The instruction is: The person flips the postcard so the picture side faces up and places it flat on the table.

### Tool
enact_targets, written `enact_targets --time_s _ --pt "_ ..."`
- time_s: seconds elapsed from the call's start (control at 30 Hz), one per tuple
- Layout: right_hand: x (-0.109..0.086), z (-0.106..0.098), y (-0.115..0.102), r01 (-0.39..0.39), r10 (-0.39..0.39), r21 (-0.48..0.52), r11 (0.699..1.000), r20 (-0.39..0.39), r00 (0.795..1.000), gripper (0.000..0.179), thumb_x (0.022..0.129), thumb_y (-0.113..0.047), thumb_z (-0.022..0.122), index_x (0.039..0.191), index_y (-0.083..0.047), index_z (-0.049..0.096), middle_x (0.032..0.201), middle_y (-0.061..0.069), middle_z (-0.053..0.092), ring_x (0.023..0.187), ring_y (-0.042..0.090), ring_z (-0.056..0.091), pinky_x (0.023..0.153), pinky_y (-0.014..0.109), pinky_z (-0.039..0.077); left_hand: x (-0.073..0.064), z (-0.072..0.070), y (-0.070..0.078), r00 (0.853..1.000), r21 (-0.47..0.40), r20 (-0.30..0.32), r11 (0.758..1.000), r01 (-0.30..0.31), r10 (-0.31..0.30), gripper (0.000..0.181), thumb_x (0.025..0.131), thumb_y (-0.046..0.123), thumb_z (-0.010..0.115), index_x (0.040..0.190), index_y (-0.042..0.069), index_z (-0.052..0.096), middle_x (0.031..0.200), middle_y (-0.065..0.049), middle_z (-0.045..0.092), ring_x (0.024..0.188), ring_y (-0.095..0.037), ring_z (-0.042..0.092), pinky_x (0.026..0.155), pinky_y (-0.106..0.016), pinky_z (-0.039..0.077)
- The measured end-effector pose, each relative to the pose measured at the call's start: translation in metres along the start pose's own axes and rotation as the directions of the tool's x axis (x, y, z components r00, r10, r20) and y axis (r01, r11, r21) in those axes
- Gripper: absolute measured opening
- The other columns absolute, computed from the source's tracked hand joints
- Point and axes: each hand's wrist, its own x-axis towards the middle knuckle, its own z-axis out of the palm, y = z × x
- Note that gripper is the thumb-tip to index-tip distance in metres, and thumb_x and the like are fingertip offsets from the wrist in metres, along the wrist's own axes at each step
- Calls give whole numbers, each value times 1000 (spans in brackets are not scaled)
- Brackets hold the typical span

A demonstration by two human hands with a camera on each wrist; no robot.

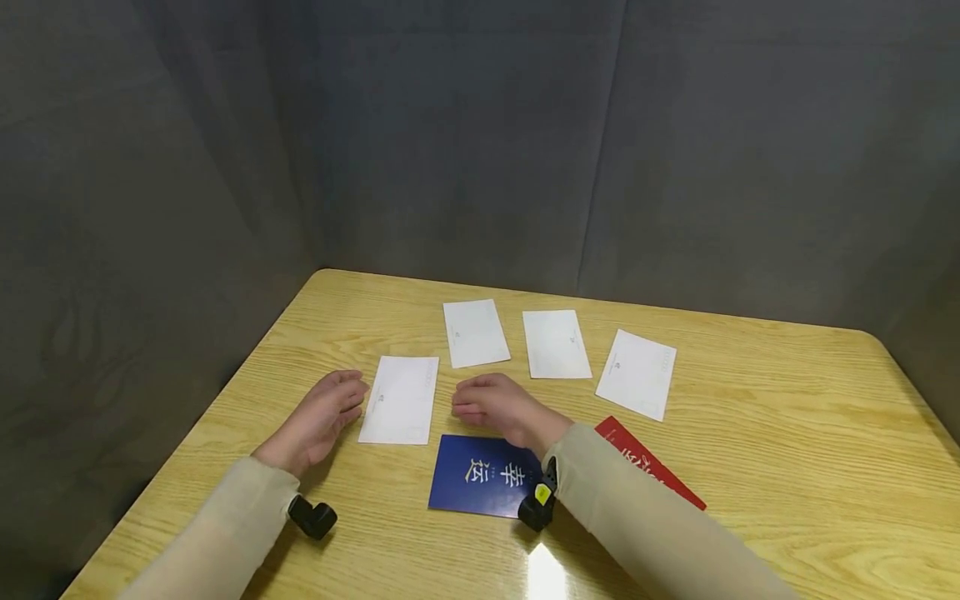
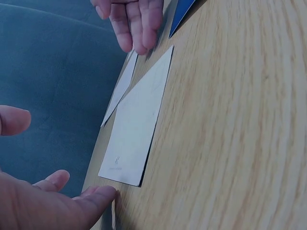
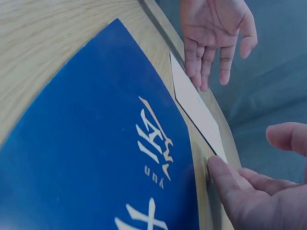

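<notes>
Left of the head view's centre, 1 white postcard [image 1: 400, 407] lies, long axis up-frame, between the left hand [image 1: 324, 417], nearer, and right hand [image 1: 504, 407]; both hands' fingers are loosely extended, holding nothing.

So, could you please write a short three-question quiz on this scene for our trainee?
1. How many white cards lie on the wooden table?
2. True or false: both hands are gripping a card.
3. Fill in the blank: in the head view, the red card lies to the ____ of the blue card.

Key:
1. Four.
2. False; the left hand and the right hand hold nothing.
3. Right.
</notes>
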Motion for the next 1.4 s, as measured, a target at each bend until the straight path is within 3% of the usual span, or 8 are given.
enact_targets --time_s 0.23,0.43,0.67,0.9,1.17,1.4 --pt "4 4 0 -22 22 45 999 1 1000 44 100 0 60 139 16 48 125 26 63 119 35 65 103 40 52 5 1 1 1000 -26 -8 1000 11 -12 62 107 11 41 157 -13 12 157 -32 21 145 -42 23 122 -48 22" --pt "8 8 -1 -34 33 80 996 10 999 41 100 1 59 138 15 48 124 26 63 121 36 64 103 41 51 8 3 0 999 -38 -29 999 15 -16 60 107 12 41 156 -12 16 147 -28 32 137 -37 34 119 -45 28" --pt "12 11 -1 -46 44 97 994 14 999 28 103 0 55 127 13 56 115 22 66 112 30 67 100 38 54 10 5 -1 1000 -70 18 998 5 -3 57 108 10 39 155 -11 15 137 -22 37 124 -28 42 115 -43 33" --pt "14 10 1 -50 47 118 992 29 998 19 103 -1 54 117 10 60 106 16 66 104 26 69 98 38 55 12 6 -1 1000 -94 6 995 18 -17 53 110 15 38 152 -12 21 132 -19 40 114 -20 48 110 -37 39" --pt "15 9 3 -63 61 203 977 15 998 24 103 -1 54 124 12 57 109 16 67 101 22 67 96 35 55 13 5 0 999 -134 1 990 45 -45 50 108 13 42 148 -13 28 136 -21 38 117 -23 46 106 -34 41" --pt "16 8 3 -52 62 245 968 -31 998 28 104 2 54 130 13 56 107 15 66 96 19 66 85 26 58 11 7 4 998 -201 16 978 63 -61 46 107 13 42 144 -11 30 139 -24 35 121 -28 43 105 -35 41"
